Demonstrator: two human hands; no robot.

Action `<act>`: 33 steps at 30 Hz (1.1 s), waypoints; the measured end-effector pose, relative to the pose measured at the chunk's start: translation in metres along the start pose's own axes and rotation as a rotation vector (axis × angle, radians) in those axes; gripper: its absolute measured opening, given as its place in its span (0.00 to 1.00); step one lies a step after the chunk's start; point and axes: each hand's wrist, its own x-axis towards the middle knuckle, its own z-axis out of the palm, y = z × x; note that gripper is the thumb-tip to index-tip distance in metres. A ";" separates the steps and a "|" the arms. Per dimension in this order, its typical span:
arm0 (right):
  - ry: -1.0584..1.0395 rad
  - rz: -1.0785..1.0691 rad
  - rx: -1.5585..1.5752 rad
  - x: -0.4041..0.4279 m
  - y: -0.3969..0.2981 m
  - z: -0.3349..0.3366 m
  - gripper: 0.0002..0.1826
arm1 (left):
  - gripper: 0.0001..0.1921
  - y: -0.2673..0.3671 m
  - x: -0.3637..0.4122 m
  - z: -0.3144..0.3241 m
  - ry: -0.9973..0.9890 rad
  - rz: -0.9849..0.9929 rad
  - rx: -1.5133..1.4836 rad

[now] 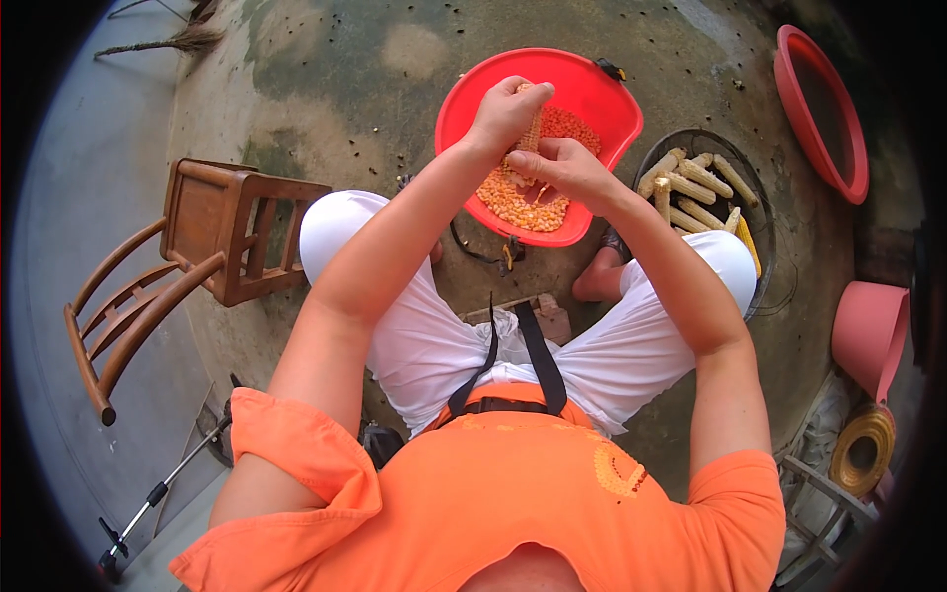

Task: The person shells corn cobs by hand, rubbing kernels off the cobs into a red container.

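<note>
My left hand [507, 111] grips the upper end of a corn cob [530, 132] that looks mostly stripped. Lower down, my right hand [566, 169] has its thumb across the same cob, with its fingers partly hidden beneath. Both hands are over a red plastic basin [473, 81] in front of my knees. Loose orange-yellow corn kernels [521, 209] cover the near part of its bottom, and more kernels [570, 127] lie farther back.
To the right, a dark round tray [766, 222] holds several bare cobs [695, 179] and a yellow ear [747, 240]. A wooden chair [214, 229] stands at left. At the far right are a red tub [858, 148] and a pink bucket [865, 329].
</note>
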 end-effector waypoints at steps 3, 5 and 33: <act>-0.046 0.044 0.152 0.003 0.002 -0.010 0.26 | 0.14 0.006 -0.001 -0.004 -0.069 -0.105 -0.209; -0.098 0.048 0.209 0.002 0.002 -0.014 0.26 | 0.14 0.008 0.000 -0.005 -0.152 -0.225 -0.382; 0.007 0.033 -0.034 0.005 0.003 -0.020 0.25 | 0.12 -0.004 0.008 -0.005 0.056 0.148 0.197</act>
